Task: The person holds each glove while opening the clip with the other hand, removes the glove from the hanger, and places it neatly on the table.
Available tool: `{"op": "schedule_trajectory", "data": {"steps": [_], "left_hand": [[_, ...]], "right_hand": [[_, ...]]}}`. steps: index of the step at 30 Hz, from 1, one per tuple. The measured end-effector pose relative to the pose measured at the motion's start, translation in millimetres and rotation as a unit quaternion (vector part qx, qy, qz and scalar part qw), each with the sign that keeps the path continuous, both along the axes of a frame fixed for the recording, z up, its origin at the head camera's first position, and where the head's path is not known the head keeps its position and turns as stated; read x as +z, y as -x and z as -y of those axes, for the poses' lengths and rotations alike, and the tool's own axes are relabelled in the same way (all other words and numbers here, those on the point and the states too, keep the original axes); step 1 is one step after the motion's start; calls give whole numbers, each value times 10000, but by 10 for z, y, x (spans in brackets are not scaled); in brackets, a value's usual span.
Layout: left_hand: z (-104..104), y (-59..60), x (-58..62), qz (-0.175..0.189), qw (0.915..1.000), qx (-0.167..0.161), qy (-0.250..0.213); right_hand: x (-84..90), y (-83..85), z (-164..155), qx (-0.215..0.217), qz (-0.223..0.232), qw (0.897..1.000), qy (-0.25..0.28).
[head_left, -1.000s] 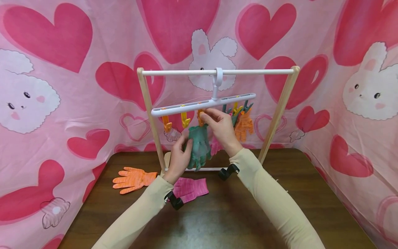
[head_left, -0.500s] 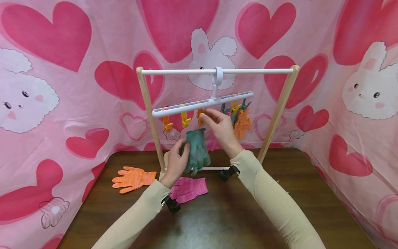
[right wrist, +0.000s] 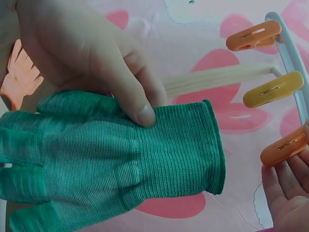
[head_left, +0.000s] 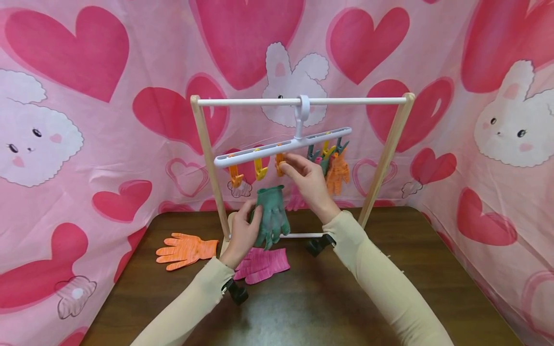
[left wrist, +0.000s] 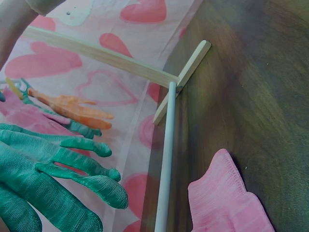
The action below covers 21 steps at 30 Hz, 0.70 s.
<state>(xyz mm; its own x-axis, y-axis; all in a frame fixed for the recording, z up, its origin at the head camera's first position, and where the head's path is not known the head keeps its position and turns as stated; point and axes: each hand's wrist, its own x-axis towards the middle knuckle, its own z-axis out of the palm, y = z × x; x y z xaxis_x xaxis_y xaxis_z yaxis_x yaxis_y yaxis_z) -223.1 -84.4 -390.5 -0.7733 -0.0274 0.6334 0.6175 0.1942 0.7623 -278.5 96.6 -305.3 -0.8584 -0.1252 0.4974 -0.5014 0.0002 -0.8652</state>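
Holding a green glove (head_left: 270, 214) up in the left hand (head_left: 243, 231), thumb pinching the knit just below the cuff, fingers curled behind it, glove fingers dangling toward the tabletop (head_left: 303, 298). Keeping the cuff on top and free, open edge facing the clips, probably so a clip can bite it. Hanging in mid-air just below the white clip hanger (head_left: 281, 146), in front of the wooden rack (head_left: 207, 158), not yet caught by any clip.

Reaching up with the right hand (head_left: 305, 180), fingertips pinching an orange clip (head_left: 280, 163) under the hanger bar, likely squeezing it open for the cuff; whether it is actually gaping, impossible to tell. Tilting the hanger slightly, left end lower, hook riding on the white top rail (head_left: 303, 101).

Dangling further right on the same hanger: an orange glove (head_left: 338, 172) already clipped, with something pink and something green bunched beside it. Lying flat on the tabletop: a second orange glove (head_left: 186, 249) left of the rack foot, a pink glove (head_left: 261, 264) just under the left wrist. Surrounding it all, a pink cloth (head_left: 86, 120) printed with hearts and rabbits.
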Motion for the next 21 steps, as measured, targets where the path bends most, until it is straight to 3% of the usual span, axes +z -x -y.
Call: {"op": "schedule_trajectory", "data": {"steps": [6, 14, 21], "left_hand": [[13, 11, -57, -3, 10000, 6, -42], [59, 181, -332, 354, 9992, -51, -155], [100, 200, -386, 313, 9993, -196, -116]], "right_hand": [[-21, -10, -17, 145, -116, 9998, 118], [-55, -33, -49, 201, -169, 9995, 184], [-62, -67, -97, 147, -145, 9995, 229]]}}
